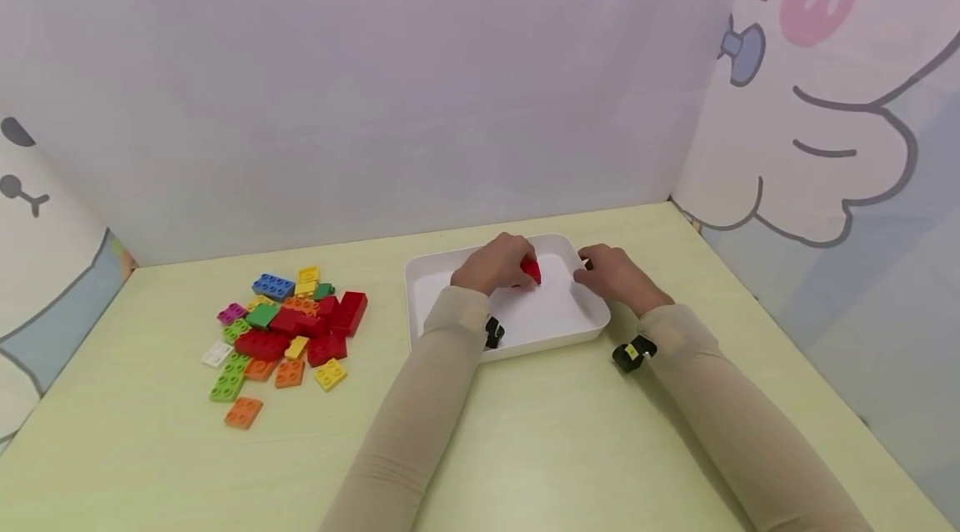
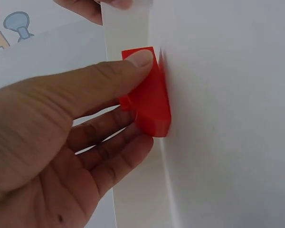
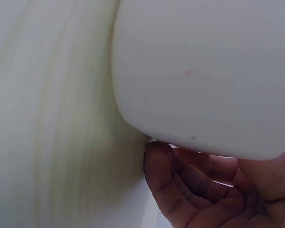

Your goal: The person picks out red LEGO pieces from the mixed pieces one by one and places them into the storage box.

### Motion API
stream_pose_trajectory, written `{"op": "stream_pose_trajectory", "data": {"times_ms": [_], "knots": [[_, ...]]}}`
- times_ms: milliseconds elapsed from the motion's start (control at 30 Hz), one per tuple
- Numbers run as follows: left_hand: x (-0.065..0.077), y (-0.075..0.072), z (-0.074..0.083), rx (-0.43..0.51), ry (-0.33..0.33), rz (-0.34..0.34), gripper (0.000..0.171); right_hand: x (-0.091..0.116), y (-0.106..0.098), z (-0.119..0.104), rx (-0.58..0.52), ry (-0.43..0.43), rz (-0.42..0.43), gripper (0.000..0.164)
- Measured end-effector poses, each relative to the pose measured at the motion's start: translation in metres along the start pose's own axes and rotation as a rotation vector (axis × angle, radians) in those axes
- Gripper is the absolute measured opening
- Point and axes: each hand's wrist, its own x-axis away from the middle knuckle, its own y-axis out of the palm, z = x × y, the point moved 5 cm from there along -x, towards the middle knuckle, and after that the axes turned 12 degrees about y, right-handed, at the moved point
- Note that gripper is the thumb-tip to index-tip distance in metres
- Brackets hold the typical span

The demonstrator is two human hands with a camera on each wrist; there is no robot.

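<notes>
My left hand [image 1: 493,263] is over the white tray [image 1: 551,317], pinching a red toy brick [image 1: 532,268] between thumb and fingers. In the left wrist view the brick [image 2: 154,102] has a slanted end and stands right at the tray's white floor, its studs turned toward the fingers. My right hand [image 1: 621,278] grips the tray's right end. From the right wrist, curled fingers of that hand [image 3: 194,190] lie along the tray's outer side [image 3: 204,90], with the thumb partly out of frame.
Left of the tray lies a loose pile of toy bricks [image 1: 292,322] in red, orange, yellow, green, blue and other colours. The pale table [image 1: 525,449] meets a light cloth wall [image 1: 360,98] behind the tray. A printed cloth [image 1: 810,115] hangs at the right.
</notes>
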Motion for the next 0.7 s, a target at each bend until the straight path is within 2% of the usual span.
{"op": "stream_pose_trajectory", "data": {"times_ms": [233,533,700], "knots": [[-0.001,0.0026,-0.0034,0.016,-0.026,-0.005,0.025,0.0002,-0.0022,-0.0011,-0.001,-0.005,0.008,0.039],[-0.0014,0.0076,-0.0055,0.008,-0.029,-0.036,0.018,-0.0007,-0.0009,-0.0001,-0.002,0.011,0.002,0.039],[-0.0003,0.0012,-0.0042,-0.022,0.0,-0.037,0.031,-0.0022,0.0017,0.0008,-0.001,0.018,-0.004,0.04]]}}
